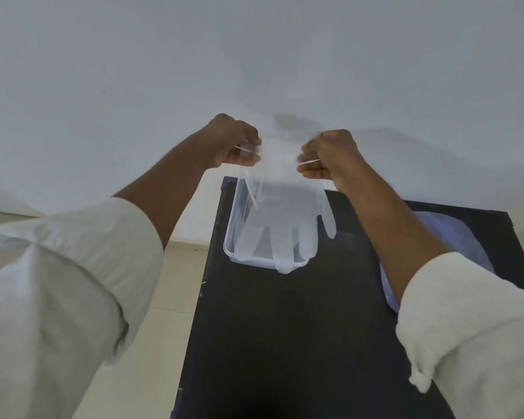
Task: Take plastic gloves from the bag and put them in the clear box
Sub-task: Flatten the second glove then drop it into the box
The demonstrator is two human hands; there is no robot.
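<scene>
Black tabletop (pixel 285 343) down below, and I'm pinching the plastic glove's (pixel 285 219) cuff with my left hand (pixel 233 143) and right hand (pixel 330 158), fingers dangling straight down over the clear box (pixel 233 255), so it just needs lowering.

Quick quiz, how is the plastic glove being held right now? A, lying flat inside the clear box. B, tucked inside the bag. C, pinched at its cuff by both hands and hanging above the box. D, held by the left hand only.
C: the left hand and right hand each pinch the cuff of the plastic glove, which hangs over the clear box.
</scene>
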